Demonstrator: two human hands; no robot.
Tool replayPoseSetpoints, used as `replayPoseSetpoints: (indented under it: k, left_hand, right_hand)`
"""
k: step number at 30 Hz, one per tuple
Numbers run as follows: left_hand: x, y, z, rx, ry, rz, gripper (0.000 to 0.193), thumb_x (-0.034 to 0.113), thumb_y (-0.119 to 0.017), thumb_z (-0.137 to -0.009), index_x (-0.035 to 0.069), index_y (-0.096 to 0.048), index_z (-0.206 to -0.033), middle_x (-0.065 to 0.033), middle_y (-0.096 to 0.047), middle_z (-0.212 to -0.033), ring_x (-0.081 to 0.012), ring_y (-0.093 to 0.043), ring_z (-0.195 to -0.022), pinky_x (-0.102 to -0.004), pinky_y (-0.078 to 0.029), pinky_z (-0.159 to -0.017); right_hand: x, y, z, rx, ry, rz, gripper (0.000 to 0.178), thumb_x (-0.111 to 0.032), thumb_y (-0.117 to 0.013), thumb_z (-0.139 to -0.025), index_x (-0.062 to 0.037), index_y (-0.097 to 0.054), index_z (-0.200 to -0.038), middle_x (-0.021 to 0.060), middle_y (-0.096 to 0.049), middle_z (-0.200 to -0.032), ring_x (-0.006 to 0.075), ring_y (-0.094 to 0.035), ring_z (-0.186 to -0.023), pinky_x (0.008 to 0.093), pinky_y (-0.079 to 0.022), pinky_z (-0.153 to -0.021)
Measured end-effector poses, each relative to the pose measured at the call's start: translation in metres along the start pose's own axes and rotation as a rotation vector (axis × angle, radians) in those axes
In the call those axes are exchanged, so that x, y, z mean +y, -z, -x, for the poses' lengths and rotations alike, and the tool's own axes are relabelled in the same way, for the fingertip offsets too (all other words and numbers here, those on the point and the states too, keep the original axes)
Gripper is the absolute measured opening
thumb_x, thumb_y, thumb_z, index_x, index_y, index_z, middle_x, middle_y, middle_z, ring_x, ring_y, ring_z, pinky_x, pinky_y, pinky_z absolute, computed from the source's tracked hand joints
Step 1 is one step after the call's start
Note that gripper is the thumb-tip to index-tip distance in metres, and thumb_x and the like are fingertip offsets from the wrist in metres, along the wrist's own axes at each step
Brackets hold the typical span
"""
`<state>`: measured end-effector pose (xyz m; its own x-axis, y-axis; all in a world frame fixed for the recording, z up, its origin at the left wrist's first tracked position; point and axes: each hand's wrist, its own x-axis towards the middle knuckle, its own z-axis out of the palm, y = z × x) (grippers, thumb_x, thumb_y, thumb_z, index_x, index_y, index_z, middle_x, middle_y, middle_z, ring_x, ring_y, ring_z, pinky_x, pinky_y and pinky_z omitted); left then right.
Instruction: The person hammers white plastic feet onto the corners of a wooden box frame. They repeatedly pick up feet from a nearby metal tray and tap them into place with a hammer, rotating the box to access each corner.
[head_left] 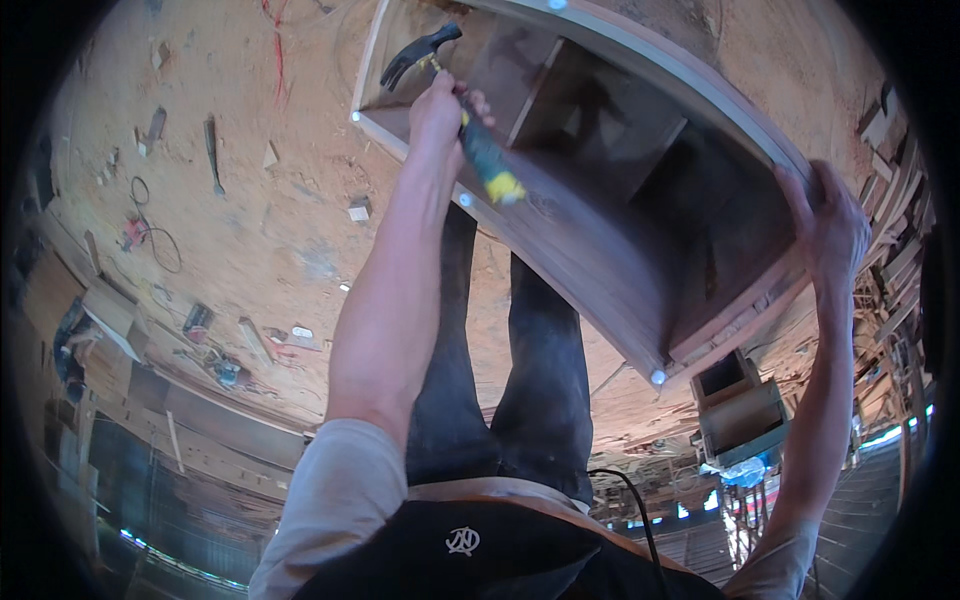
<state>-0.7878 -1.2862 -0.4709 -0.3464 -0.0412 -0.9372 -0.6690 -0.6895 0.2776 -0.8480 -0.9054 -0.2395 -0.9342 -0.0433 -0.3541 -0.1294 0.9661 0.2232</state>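
Observation:
My left hand (440,118) is wrapped round a claw hammer (484,155) with a black head and a dark handle marked with yellow. The hammer is held over the near left edge of a large wooden cabinet (560,262), its head up near the cabinet's far left corner. Inside the cabinet, partition boards (538,90) divide the space, and deep shadow hides part of the interior. My right hand (836,228) grips the cabinet's right corner, thumb and fingers over the edge board. Small white round spots (466,200) show along the rim.
Wood offcuts (359,208), a dark long tool (213,155) and a looped cord (160,235) lie on the dusty floor to the left. Stacked timber strips (895,240) line the right side. Near my right forearm stands an open box (740,415). My legs (545,350) are close beside the cabinet.

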Motion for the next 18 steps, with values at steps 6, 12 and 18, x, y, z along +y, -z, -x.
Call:
replayPoseSetpoints:
  k: [6, 12, 18]
  left_hand:
    - [0.013, -0.036, -0.016, 0.022, 0.105, 0.446, 0.027, 0.027, -0.042, -0.111, 0.007, -0.046, -0.092, -0.0082, -0.053, -0.073, -0.0205, -0.052, -0.061, -0.0372, -0.049, -0.055]
    - [-0.001, -0.075, 0.005, -0.119, 0.167, 0.588, 0.026, 0.026, -0.041, -0.109, 0.008, -0.049, -0.091, -0.0063, -0.051, -0.070, -0.0196, -0.053, -0.061, -0.0371, -0.049, -0.054]
    - [-0.007, -0.078, 0.019, -0.088, 0.158, 0.643, 0.031, 0.028, -0.038, -0.111, 0.006, -0.048, -0.091, -0.0055, -0.051, -0.070, -0.0184, -0.049, -0.058, -0.0338, -0.048, -0.052]
  right_hand:
    - [-0.003, 0.007, -0.002, -0.139, -0.098, 0.025, 0.056, -0.061, -0.070, -0.093, -0.0087, -0.073, -0.114, 0.0178, -0.075, -0.099, 0.0375, -0.073, -0.097, 0.0454, -0.054, -0.087]
    - [-0.004, 0.008, -0.003, -0.130, -0.114, -0.035, 0.052, -0.056, -0.072, -0.093, -0.0076, -0.073, -0.113, 0.0171, -0.074, -0.097, 0.0369, -0.071, -0.095, 0.0447, -0.054, -0.086]
    - [-0.001, 0.003, 0.000, -0.115, -0.094, -0.046, 0.051, -0.053, -0.075, -0.092, -0.0062, -0.073, -0.110, 0.0156, -0.073, -0.094, 0.0356, -0.071, -0.091, 0.0428, -0.053, -0.084]
